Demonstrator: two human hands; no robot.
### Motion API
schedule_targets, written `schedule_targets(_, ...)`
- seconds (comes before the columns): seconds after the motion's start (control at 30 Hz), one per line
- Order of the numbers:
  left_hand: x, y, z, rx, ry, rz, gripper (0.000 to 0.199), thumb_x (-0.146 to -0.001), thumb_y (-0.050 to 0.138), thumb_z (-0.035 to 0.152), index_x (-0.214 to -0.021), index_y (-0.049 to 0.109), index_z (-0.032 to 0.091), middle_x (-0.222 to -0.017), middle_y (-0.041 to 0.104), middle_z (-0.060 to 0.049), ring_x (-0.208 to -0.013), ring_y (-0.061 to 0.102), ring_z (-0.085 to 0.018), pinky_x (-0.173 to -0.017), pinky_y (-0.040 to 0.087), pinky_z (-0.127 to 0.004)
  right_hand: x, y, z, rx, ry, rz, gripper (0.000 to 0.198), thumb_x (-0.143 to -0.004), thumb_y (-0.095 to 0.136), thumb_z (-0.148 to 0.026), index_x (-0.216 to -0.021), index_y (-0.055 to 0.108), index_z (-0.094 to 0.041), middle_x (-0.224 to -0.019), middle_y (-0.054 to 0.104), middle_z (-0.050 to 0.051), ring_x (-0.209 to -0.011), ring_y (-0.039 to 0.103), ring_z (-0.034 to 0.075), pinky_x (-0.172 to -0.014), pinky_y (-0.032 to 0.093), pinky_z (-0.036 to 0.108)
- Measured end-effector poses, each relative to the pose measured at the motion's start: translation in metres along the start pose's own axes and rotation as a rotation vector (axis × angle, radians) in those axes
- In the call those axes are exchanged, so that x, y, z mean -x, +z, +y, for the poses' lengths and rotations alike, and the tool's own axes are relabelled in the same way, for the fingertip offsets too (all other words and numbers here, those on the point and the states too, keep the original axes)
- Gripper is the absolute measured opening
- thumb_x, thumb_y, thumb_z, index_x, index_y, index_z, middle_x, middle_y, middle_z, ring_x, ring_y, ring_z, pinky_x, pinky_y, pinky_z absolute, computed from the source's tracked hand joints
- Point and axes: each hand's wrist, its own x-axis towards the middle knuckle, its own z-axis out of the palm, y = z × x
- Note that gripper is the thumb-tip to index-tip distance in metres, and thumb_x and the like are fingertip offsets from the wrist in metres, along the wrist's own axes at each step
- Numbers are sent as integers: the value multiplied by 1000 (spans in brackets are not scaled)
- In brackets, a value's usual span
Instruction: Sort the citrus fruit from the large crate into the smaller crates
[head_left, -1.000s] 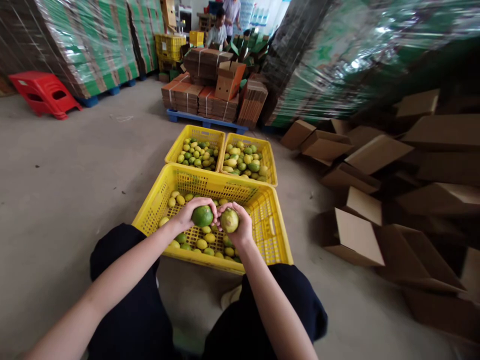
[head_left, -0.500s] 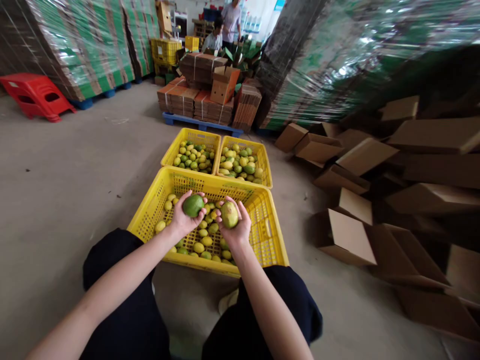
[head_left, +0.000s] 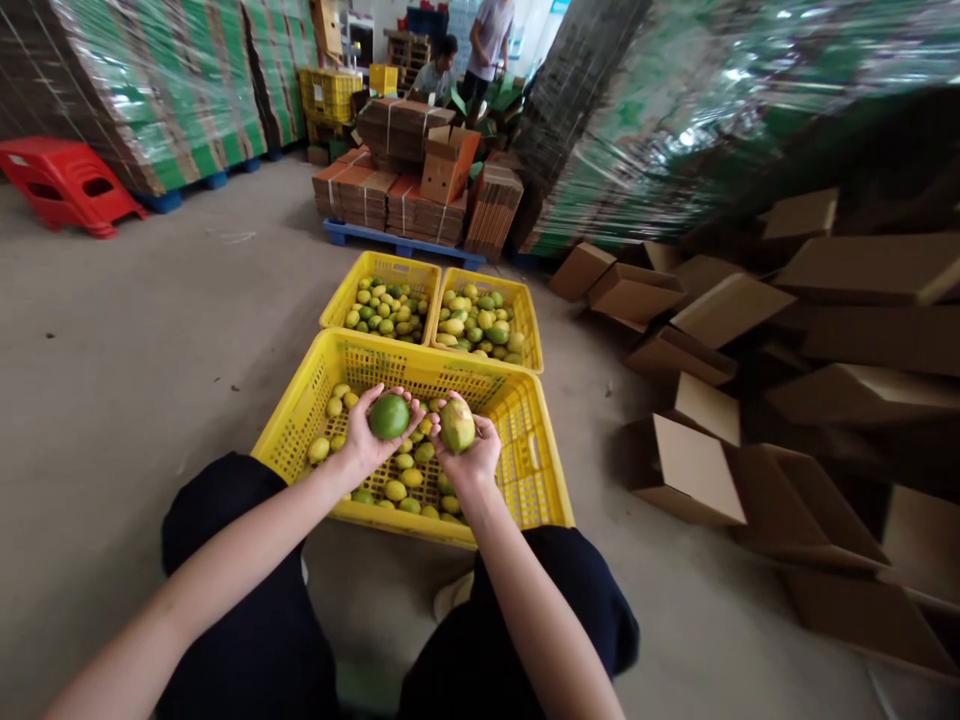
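Observation:
My left hand (head_left: 365,440), palm up, cradles a green lemon (head_left: 389,416) with its fingers curled loosely around it. A yellow-green lemon (head_left: 457,426) with a brownish blemished patch rests in the curled fingers of my right hand (head_left: 475,466). Both hands are above a large yellow plastic crate (head_left: 529,440), side by side with a small gap between them. Several yellow and greenish lemons (head_left: 395,490) lie spread over the crate's floor, some of them hidden by my hands and forearms.
Two smaller yellow crates (head_left: 330,306) of lemons stand behind the large one. Open cardboard boxes (head_left: 697,470) are heaped at right. Bundled flat cartons (head_left: 401,135) sit on a blue pallet (head_left: 405,246). A red stool (head_left: 67,185) stands at left. Two people are in the background.
Both lemons are still in my hands; the fingers of my left hand have spread a little and the right-hand lemon has turned slightly. The standing person in the background has shifted right.

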Motion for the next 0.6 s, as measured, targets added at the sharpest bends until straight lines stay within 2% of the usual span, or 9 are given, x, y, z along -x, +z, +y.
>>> schedule_targets(0.13, 2, 2, 0, 13, 15, 22, 25, -91, 46, 24, -78, 64, 13, -74, 68, -9, -73, 70, -19, -72, 62, -34, -1, -3, 1, 19, -5, -48, 47, -72, 44, -24, -115, 63, -19, -80, 70, 6, -63, 62, 19, -53, 53, 30)
schedule_targets(0.3, 0, -1, 0, 67, 33, 38, 30, -93, 46, 35, -84, 65, 13, -75, 68, -9, -73, 69, -19, -72, 61, -34, 2, -2, 3, 23, -7, -30, 45, -73, 42, -25, -112, 64, -21, -79, 69, 5, -64, 61, 19, -50, 49, 28)
schedule_targets(0.47, 0, 1, 5, 102, 55, 28, 32, -92, 44, 31, -103, 67, 13, -80, 70, -9, -74, 69, -19, -72, 61, -33, -5, -5, 2, 92, -39, -34, 33, -72, 48, -27, -98, 68, -20, -82, 71, 6, -64, 63, 19, -49, 48, 27)
schedule_targets(0.6, 1, 5, 9, 119, 78, 59, 39, -91, 42, 27, -119, 64, 10, -85, 72, -12, -74, 71, -19, -69, 62, -31, -18, -26, 15, 272, 25, 33, 25, -71, 51, -28, -87, 67, -17, -76, 69, 5, -57, 61, 17, -46, 45, 25)
